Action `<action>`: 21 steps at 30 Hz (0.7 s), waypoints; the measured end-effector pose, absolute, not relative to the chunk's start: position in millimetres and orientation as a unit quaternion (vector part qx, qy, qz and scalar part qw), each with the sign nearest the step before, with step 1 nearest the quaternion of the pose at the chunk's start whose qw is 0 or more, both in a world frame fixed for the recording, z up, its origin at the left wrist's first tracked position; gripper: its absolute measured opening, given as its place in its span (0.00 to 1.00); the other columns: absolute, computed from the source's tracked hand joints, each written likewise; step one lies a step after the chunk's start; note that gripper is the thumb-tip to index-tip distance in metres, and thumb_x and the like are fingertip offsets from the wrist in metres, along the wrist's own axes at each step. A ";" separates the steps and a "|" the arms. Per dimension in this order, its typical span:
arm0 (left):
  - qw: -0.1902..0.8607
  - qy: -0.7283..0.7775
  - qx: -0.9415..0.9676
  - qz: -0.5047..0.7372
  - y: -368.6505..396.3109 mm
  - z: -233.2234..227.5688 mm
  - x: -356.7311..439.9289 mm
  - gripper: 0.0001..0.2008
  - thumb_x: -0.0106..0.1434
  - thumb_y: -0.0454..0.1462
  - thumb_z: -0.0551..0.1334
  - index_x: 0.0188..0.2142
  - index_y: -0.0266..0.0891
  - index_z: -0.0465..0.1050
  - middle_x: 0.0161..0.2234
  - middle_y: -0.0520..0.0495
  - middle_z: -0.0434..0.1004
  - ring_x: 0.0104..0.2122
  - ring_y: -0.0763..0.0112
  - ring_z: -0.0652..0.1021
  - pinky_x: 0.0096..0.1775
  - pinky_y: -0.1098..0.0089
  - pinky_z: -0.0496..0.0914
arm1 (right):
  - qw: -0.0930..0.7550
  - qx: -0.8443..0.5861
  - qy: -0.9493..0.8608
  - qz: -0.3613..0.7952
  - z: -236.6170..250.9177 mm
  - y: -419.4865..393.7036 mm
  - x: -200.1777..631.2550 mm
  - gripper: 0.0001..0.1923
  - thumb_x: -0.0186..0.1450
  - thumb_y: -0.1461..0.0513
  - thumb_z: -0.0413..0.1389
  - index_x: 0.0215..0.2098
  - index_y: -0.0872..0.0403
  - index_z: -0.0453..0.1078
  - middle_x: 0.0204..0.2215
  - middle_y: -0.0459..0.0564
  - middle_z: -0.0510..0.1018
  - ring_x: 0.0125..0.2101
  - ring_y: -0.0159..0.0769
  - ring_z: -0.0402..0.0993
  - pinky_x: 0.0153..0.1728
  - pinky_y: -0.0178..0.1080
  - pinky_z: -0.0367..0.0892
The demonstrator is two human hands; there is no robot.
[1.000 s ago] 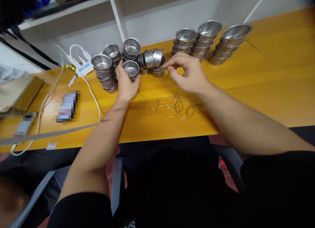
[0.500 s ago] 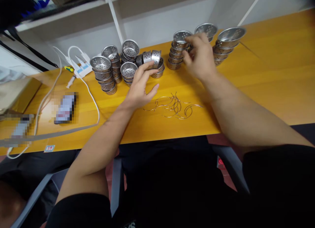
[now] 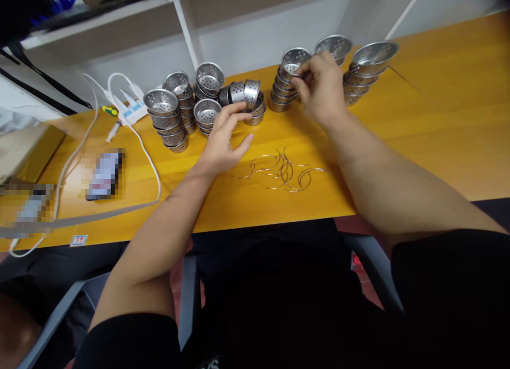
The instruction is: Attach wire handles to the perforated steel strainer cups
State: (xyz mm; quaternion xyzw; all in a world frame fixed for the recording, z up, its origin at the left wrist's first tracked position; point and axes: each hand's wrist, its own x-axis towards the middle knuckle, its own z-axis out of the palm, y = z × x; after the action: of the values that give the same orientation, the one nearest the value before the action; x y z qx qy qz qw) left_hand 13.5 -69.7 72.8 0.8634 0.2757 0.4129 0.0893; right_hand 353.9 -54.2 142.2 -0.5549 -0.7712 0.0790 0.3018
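Cups: small metal cups with holes, standing in stacks along the far side of the tabletop [image 3: 418, 145]
Right stack [image 3: 283, 90]: nested cups, the top cup [image 3: 294, 60] open side up, just left of the right hand
Right hand [image 3: 321, 90]: fingers bent and pinched at the rim of the top cup; whether it really holds the cup I cannot tell
Far stacks: two more stacks [image 3: 360, 71] behind and right of the right hand, partly hidden by it
Left hand [image 3: 225, 140]: grip wide and holding nothing, fingers spread, fingertips touching or almost touching the loose cups [image 3: 245, 95] that lie on their sides in the middle group
Left stacks [image 3: 167, 119]: several stacks left of the left hand, close together
Wires [image 3: 281, 172]: thin curved metal wires in a loose heap on the tabletop, between the two forearms, near the front edge
Other: white cable [image 3: 149, 156] and a blurred phone [image 3: 104, 173] at the left side, well apart from the cups
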 end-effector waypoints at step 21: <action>0.111 0.266 0.858 0.424 -56.4 61.6 9.1 0.30 0.86 0.51 0.72 0.81 0.52 0.72 0.84 0.34 0.76 0.86 0.40 0.77 0.91 0.34 0.69 | 0.393 -0.569 -0.722 0.016 148.8 -59.8 353.7 0.25 0.95 0.43 0.55 0.70 0.50 0.85 0.71 0.72 0.84 0.67 0.62 0.76 0.71 0.57 0.73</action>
State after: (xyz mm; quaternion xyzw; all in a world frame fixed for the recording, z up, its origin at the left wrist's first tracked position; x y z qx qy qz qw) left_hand 9.1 -56.4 61.6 0.8585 0.2658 0.4243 0.1108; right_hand 353.7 -59.8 148.8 -0.5694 -0.7220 0.0155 0.3927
